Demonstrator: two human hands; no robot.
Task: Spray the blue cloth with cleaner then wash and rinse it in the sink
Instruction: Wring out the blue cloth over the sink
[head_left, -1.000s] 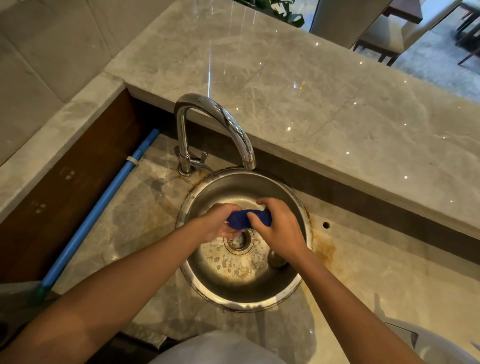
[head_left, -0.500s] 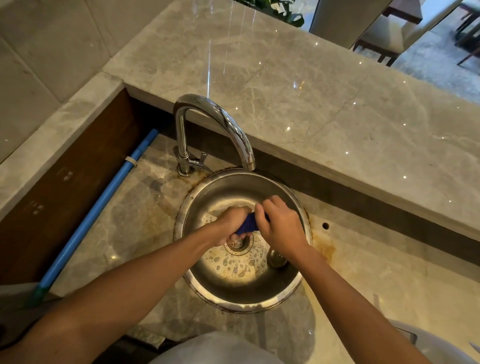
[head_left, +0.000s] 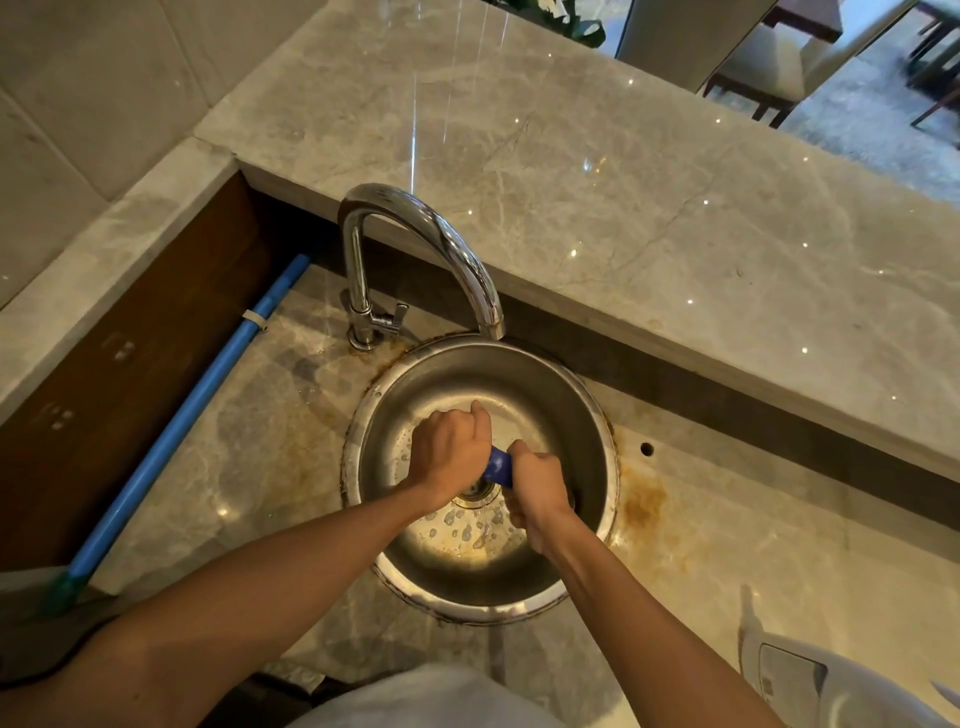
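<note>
Both hands have twisted round since a second ago, so way less cloth shows now. Left hand (head_left: 451, 453) is fisted tight on one end of the blue cloth (head_left: 498, 466), right hand (head_left: 537, 487) clamped on the other end, just a small wrung bit visible between them. All of it sits over the drain in the round steel sink (head_left: 582, 395), below the faucet (head_left: 415, 249). Rusty stains ring the marble worktop (head_left: 727, 530).

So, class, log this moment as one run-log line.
stage: wringing | left hand: shut on blue cloth | right hand: shut on blue cloth | place: over sink
</note>
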